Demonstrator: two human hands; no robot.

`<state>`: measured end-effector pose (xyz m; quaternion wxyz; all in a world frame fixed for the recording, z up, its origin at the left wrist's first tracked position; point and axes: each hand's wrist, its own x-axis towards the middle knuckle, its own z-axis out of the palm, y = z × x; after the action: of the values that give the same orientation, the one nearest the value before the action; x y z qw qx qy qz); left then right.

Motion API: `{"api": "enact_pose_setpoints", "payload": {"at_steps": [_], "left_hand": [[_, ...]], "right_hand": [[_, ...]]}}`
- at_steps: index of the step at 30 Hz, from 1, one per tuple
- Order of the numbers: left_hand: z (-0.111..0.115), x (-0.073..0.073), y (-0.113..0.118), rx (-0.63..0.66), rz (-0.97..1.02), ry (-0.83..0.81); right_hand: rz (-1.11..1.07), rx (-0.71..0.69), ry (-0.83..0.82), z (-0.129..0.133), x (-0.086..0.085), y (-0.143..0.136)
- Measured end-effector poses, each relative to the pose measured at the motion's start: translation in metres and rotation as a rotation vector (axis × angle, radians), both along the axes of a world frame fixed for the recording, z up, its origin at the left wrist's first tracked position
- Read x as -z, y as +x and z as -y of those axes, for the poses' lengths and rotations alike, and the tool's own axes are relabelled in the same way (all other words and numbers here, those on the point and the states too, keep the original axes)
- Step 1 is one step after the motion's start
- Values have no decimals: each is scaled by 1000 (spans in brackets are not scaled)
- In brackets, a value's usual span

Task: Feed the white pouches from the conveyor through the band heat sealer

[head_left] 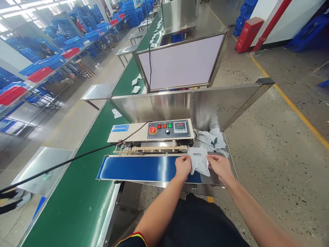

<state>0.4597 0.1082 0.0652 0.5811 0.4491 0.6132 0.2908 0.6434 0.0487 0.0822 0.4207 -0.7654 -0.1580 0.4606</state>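
A white pouch (199,160) with a small dark label is held upright at the right end of the sealing machine (128,133). My left hand (183,167) pinches its left edge, and my right hand (220,166) pinches its right edge. The pouch's top edge is close to the machine's sealing band (154,149); whether it has entered the band cannot be made out. Below the pouch and to the left runs the blue belt (144,168). Several other white pouches (209,140) lie in a pile just behind my right hand.
A metal partition (167,106) stands behind the machine. The long green conveyor (74,206) runs along the left, with small pouches (116,113) on it. A black cable (74,158) crosses above it. A person's feet (23,200) show at the far left.
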Motion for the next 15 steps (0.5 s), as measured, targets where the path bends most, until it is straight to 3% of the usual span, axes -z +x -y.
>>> {"api": "enact_pose_setpoints", "payload": {"at_steps": [4,8,11,13,15], "left_hand": [[-7,1,-16,-56,36,-26],[-10,-10,-51,-75,28,30],[-5,-25,-84,-147,-93,151],[6,-34,-103,-258,-206,279],[20,-41,-117,-337,-261,380]], "right_hand": [[5,-93,19,-17,3,-21],[25,-239,44,-32,3,-39],[152,-304,51,-48,-4,-9],[462,-338,-21,-63,-8,31],[785,-429,-207,-80,-9,70]]}}
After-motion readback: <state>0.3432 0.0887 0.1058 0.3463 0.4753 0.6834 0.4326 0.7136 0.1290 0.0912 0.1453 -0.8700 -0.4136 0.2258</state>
